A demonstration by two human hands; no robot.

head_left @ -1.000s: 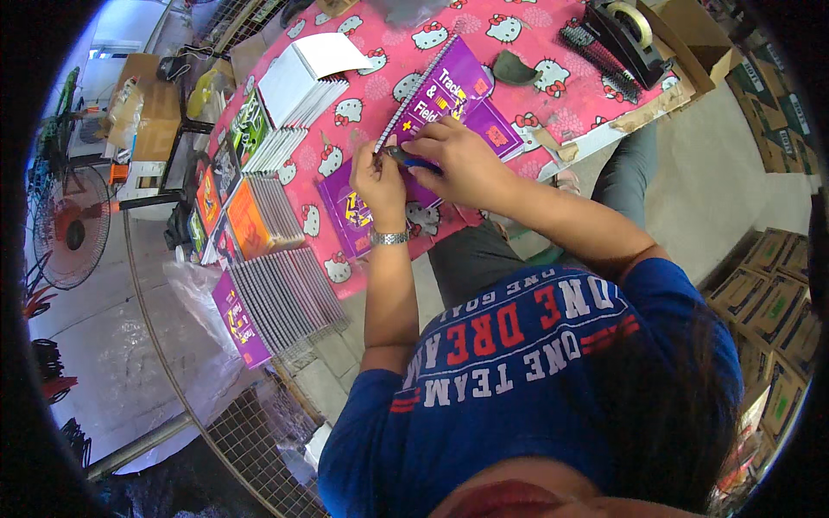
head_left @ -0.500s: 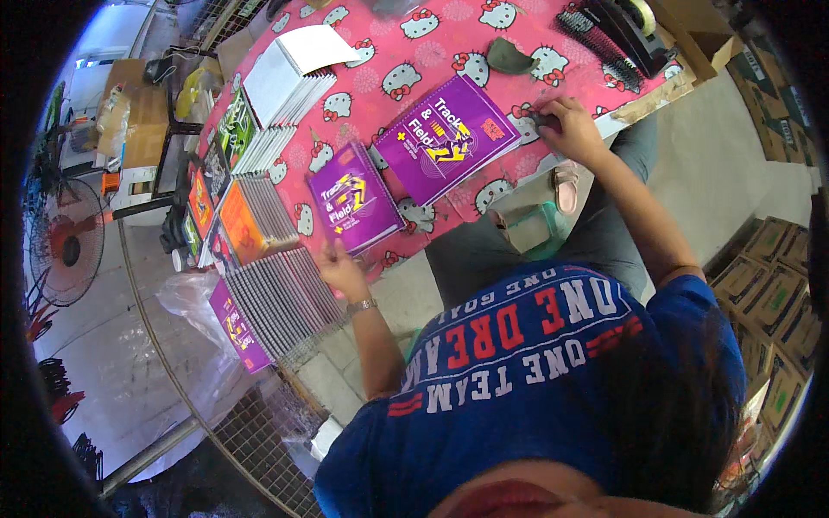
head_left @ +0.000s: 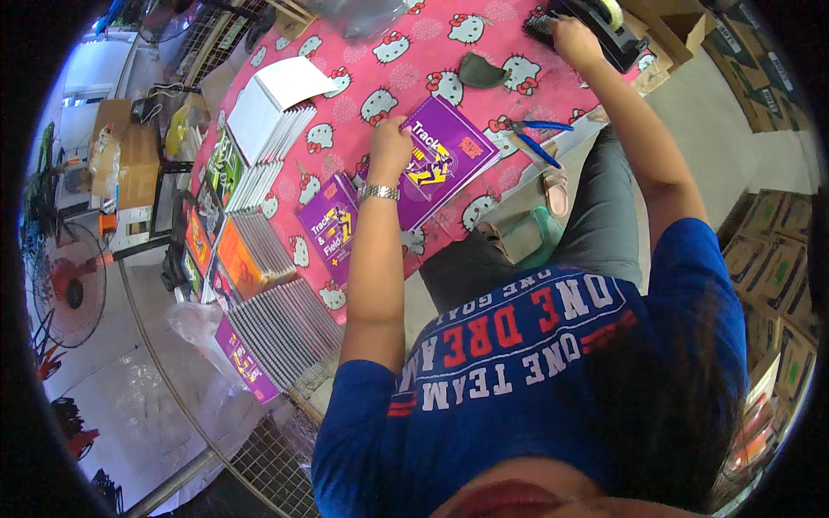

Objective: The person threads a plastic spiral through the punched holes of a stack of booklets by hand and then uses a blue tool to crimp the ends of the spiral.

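A large purple spiral-bound book (head_left: 449, 155) lies on the pink table. My left hand (head_left: 392, 148) is closed at its left, coil-side edge. Under my left wrist, a smaller purple spiral book (head_left: 330, 226) is partly covered by the forearm. Out at the far right, my right hand (head_left: 575, 41) has its fingers bent onto a bunch of black binding coils (head_left: 539, 26); the fingertips are partly hidden. Blue-handled pliers (head_left: 541, 138) rest near the table's front edge, right of the large book.
Several stacked spiral books (head_left: 281, 324) and a white-paged stack (head_left: 275, 104) line the table's left side. A dark green curved piece (head_left: 484, 72) lies beyond the large book. A black tape dispenser (head_left: 615, 34) stands far right. A fan (head_left: 73, 289) is at left, cartons (head_left: 768, 268) at right.
My right hand has left the pliers by the front edge and moved far to the black coils. My left hand has gone from the small book's near side to the large book's left edge.
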